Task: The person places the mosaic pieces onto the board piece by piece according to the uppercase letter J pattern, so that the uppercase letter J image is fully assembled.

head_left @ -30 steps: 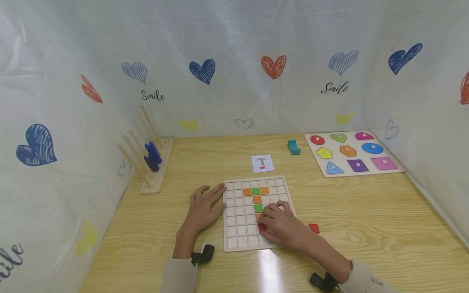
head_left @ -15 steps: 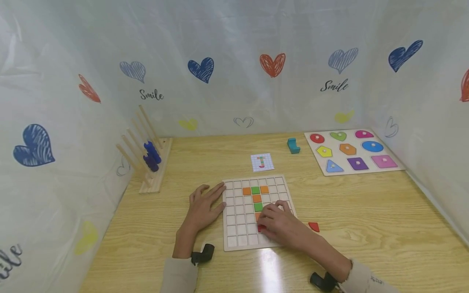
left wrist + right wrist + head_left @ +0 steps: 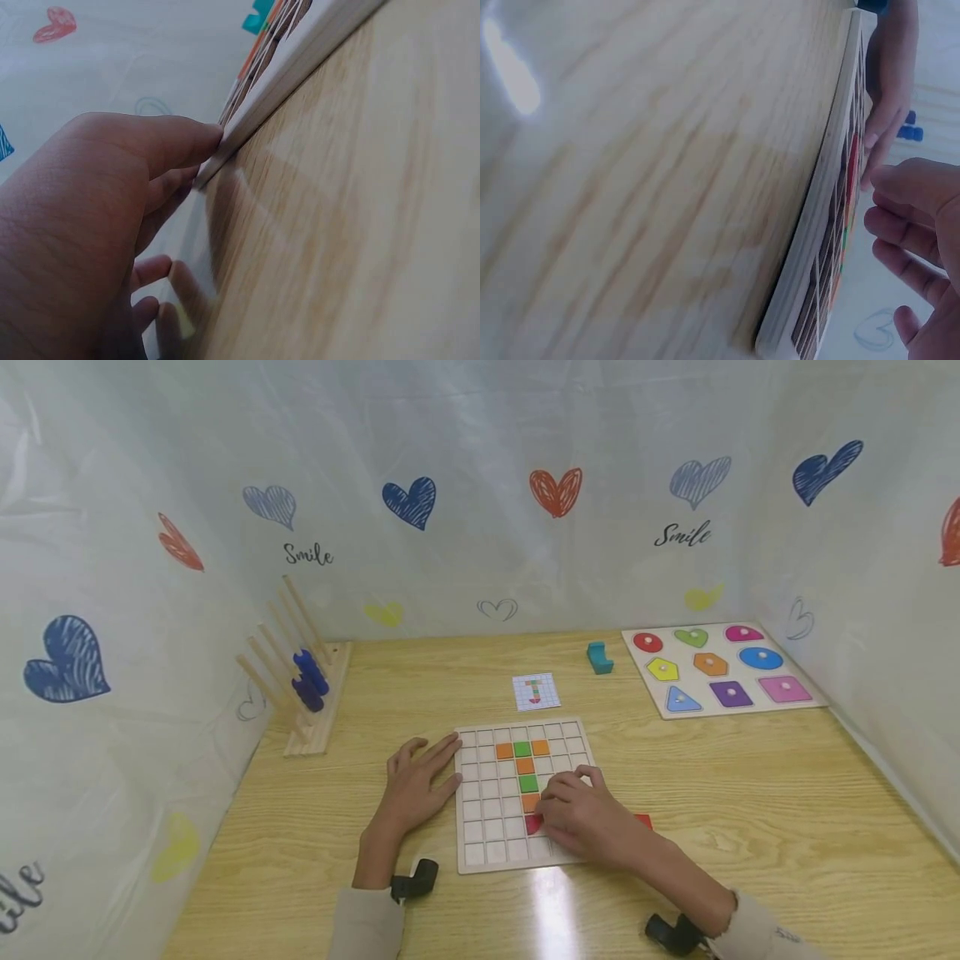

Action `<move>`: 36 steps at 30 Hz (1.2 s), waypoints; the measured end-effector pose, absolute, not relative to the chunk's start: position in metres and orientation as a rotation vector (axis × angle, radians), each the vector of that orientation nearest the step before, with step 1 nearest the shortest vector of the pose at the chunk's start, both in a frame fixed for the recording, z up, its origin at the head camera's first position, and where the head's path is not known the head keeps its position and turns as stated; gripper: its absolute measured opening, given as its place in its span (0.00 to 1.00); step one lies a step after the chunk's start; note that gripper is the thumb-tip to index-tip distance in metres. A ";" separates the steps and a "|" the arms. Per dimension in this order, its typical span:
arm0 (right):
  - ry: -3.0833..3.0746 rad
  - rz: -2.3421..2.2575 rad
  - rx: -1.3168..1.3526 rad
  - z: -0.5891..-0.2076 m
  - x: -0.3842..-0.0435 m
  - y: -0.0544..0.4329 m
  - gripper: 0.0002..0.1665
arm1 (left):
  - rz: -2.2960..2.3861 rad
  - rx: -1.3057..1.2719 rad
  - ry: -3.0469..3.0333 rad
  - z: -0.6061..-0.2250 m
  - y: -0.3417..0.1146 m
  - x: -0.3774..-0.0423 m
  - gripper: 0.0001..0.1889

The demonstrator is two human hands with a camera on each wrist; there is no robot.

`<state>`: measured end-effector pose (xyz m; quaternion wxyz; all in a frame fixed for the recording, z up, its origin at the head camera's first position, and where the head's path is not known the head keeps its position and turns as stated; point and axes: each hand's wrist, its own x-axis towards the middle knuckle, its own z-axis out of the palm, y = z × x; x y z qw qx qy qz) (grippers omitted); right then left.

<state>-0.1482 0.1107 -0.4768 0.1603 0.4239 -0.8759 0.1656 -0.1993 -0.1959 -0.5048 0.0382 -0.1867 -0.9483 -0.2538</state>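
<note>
A wooden grid board [image 3: 475,853] lies on the table, with orange tiles [image 3: 526,766] and green tiles [image 3: 528,783] in a T-like shape. Below the lowest orange tile, a red rounded piece [image 3: 532,824] sits in a cell. My right hand [image 3: 588,814] hovers just beside it, fingers loosely bent; the right wrist view shows nothing between thumb and fingers. My left hand [image 3: 416,785] touches the board's left edge with thumb and fingertips, the thumb [image 3: 187,142] against its side. Another red piece [image 3: 643,820], partly hidden by my right arm, lies right of the board.
Behind the board lies a pattern card [image 3: 536,692]. A teal block [image 3: 599,658] and a shape puzzle board [image 3: 693,702] are at the back right. At the left stands a wooden peg rack [image 3: 318,735] with blue pieces. A printed curtain [image 3: 450,560] surrounds the table.
My right hand has let go of the red piece and moved slightly right and up, uncovering it in its cell. My right arm now partly covers the loose red piece. My left hand stays put.
</note>
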 end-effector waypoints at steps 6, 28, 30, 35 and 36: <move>-2.547 0.410 1.165 -0.476 -0.145 0.129 0.11 | -0.766 -0.573 -2.911 -0.506 -0.196 -0.200 0.29; -2.620 0.420 1.047 -0.480 -0.133 0.171 0.12 | -0.784 -0.578 -2.886 -0.505 -0.194 -0.198 0.29; -2.644 0.410 1.032 -0.479 -0.132 0.172 0.12 | -0.785 -0.579 -2.885 -0.505 -0.194 -0.198 0.29; -2.643 0.409 1.018 -0.477 -0.130 0.178 0.12 | -0.763 -0.578 -2.887 -0.505 -0.194 -0.198 0.29; -2.629 0.414 1.019 -0.478 -0.130 0.179 0.12 | -0.757 -0.575 -2.889 -0.505 -0.194 -0.198 0.29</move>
